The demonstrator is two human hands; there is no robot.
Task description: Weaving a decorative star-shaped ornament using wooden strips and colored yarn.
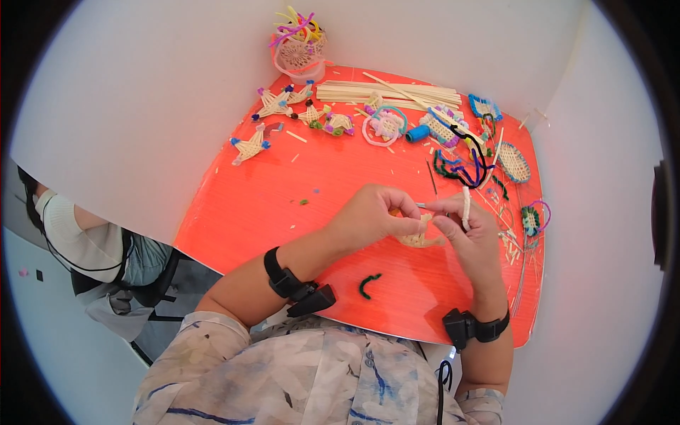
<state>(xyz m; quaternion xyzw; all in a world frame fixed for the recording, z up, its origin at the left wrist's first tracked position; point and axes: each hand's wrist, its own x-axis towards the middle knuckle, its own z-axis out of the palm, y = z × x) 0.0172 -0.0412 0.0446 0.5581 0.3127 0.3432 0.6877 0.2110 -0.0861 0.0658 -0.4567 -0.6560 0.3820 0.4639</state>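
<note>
Pinching pale woven pc. (pixel 418 240), L hand (pixel 379 214) sits nr. R hand (pixel 474 232), clamped on white stem (pixel 466 207), over red tbl. (pixel 248 212)

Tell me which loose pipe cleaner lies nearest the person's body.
The short, curved dark green pipe cleaner, alone near the front edge of the red table; the others lie farther back.

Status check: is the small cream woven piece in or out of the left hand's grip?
In: the left hand pinches the cream woven piece between thumb and fingers. Cannot tell whether it clears the red tabletop.
</note>
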